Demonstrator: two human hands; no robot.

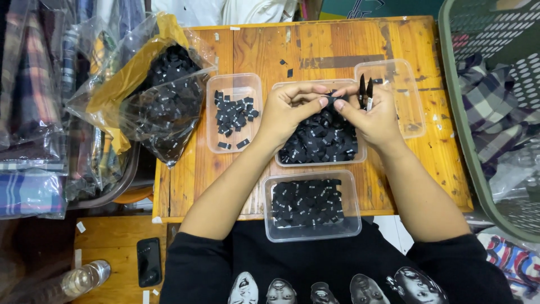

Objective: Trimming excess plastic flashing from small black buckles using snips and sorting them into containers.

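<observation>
From the head camera I see my left hand [289,110] and right hand [368,115] pinching one small black label [331,100] between fingertips above the middle tray [320,160]; the right hand also grips small snips [365,90]; a wooden table [337,45] lies beneath.

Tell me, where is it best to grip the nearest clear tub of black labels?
Grip the clear tub by its two short side walls, coming from above with a hand each side: its rim overhangs the wooden table edge, and the black labels lie loose inside.
</observation>
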